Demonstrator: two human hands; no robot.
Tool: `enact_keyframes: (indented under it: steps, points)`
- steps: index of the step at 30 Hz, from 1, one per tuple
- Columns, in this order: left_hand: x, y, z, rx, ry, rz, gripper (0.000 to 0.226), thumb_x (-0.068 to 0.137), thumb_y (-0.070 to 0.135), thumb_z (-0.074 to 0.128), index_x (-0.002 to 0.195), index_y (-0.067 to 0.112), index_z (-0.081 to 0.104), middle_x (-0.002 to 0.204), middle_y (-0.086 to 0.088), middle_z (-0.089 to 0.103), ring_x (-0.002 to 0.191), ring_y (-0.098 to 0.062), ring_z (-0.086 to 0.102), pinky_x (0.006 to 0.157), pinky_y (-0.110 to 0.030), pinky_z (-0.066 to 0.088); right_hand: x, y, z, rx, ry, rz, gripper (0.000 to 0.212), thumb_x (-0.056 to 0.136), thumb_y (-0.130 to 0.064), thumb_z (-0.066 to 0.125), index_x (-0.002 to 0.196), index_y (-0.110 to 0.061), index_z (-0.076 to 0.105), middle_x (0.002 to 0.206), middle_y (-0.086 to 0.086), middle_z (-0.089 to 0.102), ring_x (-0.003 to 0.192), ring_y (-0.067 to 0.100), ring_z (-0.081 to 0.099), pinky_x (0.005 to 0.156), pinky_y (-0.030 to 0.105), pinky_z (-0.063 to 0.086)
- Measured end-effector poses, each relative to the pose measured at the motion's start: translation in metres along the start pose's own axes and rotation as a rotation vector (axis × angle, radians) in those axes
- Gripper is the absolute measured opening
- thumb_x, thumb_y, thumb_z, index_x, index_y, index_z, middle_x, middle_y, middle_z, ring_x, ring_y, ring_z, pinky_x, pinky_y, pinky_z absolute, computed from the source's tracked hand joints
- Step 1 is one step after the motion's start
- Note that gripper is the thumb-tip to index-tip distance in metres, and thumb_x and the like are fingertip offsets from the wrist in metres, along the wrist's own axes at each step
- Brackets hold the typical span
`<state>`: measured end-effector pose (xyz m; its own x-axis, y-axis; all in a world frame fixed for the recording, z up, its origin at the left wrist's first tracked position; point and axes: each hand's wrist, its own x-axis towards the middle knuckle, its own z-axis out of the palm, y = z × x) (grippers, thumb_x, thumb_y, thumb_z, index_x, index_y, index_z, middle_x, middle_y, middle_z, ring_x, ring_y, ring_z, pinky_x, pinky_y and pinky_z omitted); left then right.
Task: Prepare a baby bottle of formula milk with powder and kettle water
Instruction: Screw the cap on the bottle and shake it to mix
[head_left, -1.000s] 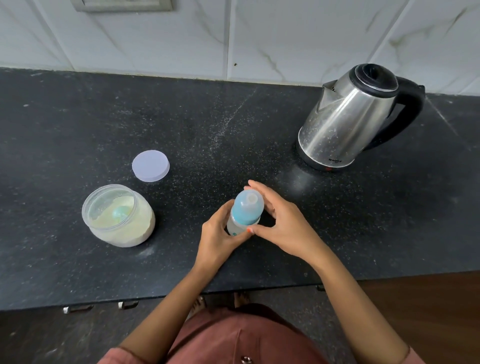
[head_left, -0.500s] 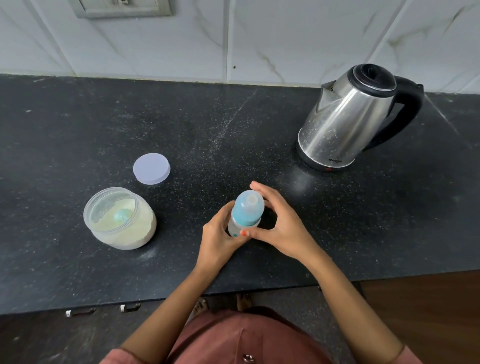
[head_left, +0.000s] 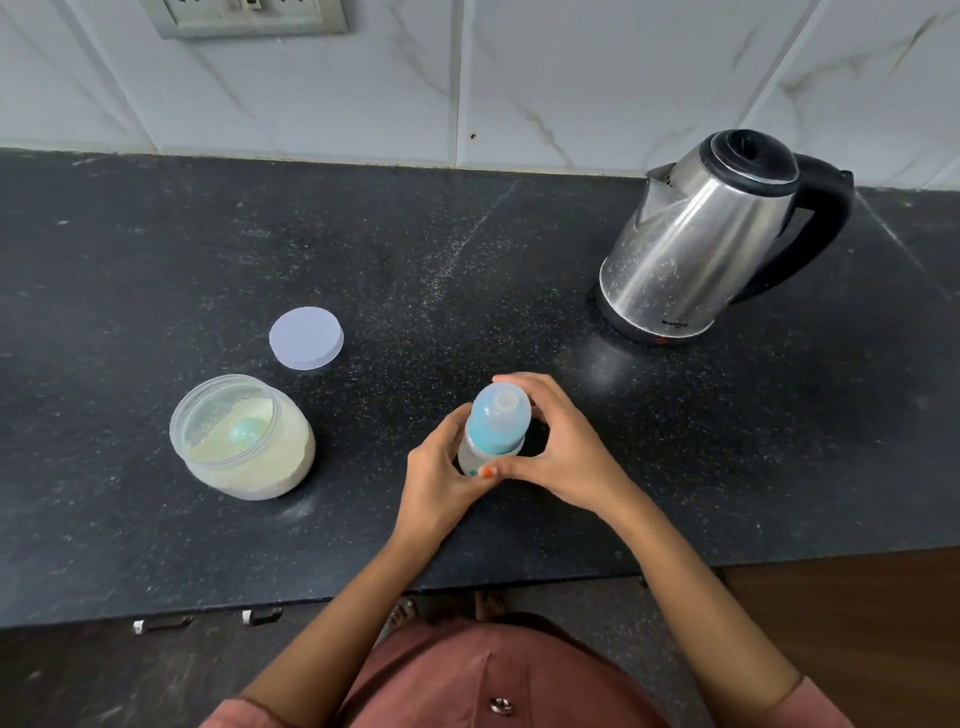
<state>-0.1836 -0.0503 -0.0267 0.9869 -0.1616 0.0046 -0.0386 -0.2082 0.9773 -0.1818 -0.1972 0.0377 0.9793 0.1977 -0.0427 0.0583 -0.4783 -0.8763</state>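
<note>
The baby bottle stands upright and capped on the counter, between both hands. The left hand wraps the clear lower body. The right hand curls round the blue cap and collar, thumb at the front. Both grips are closed on the bottle. By its look, the bottle is light, rigid plastic with a smooth wall, and it is likely to tip easily: hold the body low and turn only the collar. Left of the grip stands the open powder jar with a scoop inside. Its lid lies just beyond the jar. The kettle stands beyond and to the right, well apart.
</note>
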Motion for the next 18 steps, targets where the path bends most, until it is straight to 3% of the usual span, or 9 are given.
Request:
enact_keyframes:
  steps: [2,4,8,13,16,18]
  points:
    - [0.0,0.0,0.0,0.003,-0.008,0.004,0.065,0.065,0.021,0.082,0.118,0.035,0.048,0.115,0.01,0.062,0.108,-0.003,0.058,0.093,-0.027,0.048,0.0,0.0,-0.011,0.069,-0.149,0.023,0.077,0.069,-0.013,0.078,0.129,-0.037,0.035,0.137,-0.015,0.041,0.128,-0.002,0.038,0.104,0.011,0.03]
    - [0.0,0.002,-0.001,0.009,-0.006,0.009,0.063,0.064,0.025,0.082,0.116,0.039,0.048,0.114,0.013,0.062,0.107,-0.001,0.058,0.091,-0.023,0.048,0.0,-0.001,-0.017,0.116,-0.223,0.026,0.075,0.075,-0.002,0.07,0.126,-0.043,0.034,0.14,-0.013,0.041,0.13,-0.002,0.036,0.108,0.015,0.029]
    - [0.0,0.005,-0.001,0.028,0.008,0.007,0.066,0.063,0.021,0.083,0.112,0.046,0.045,0.11,0.02,0.06,0.105,0.003,0.057,0.09,-0.017,0.047,0.003,-0.001,-0.013,0.1,-0.083,0.031,0.064,0.068,0.001,0.075,0.11,-0.039,0.047,0.116,-0.023,0.052,0.112,-0.008,0.05,0.096,0.009,0.037]
    - [0.0,0.003,-0.001,0.025,0.009,0.014,0.062,0.066,0.018,0.081,0.112,0.044,0.047,0.11,0.013,0.064,0.103,-0.001,0.06,0.089,-0.027,0.05,0.001,0.003,0.01,-0.018,0.12,0.028,0.064,0.058,-0.018,0.085,0.107,-0.029,0.045,0.109,-0.009,0.047,0.104,-0.002,0.048,0.09,0.007,0.038]
    - [-0.001,0.003,0.0,0.002,0.01,0.001,0.057,0.061,0.035,0.075,0.11,0.046,0.048,0.111,0.015,0.064,0.103,-0.002,0.06,0.089,-0.025,0.05,-0.001,0.002,0.006,0.092,0.023,0.026,0.071,0.058,-0.023,0.082,0.116,-0.034,0.042,0.123,-0.01,0.046,0.116,-0.001,0.046,0.099,0.011,0.035]
    - [-0.001,0.003,0.0,0.006,0.013,0.003,0.06,0.062,0.033,0.079,0.111,0.046,0.047,0.112,0.015,0.063,0.104,0.0,0.06,0.089,-0.021,0.048,-0.001,0.002,-0.001,0.166,-0.089,0.022,0.071,0.066,-0.017,0.073,0.123,-0.039,0.038,0.134,-0.011,0.045,0.126,0.002,0.042,0.107,0.018,0.032]
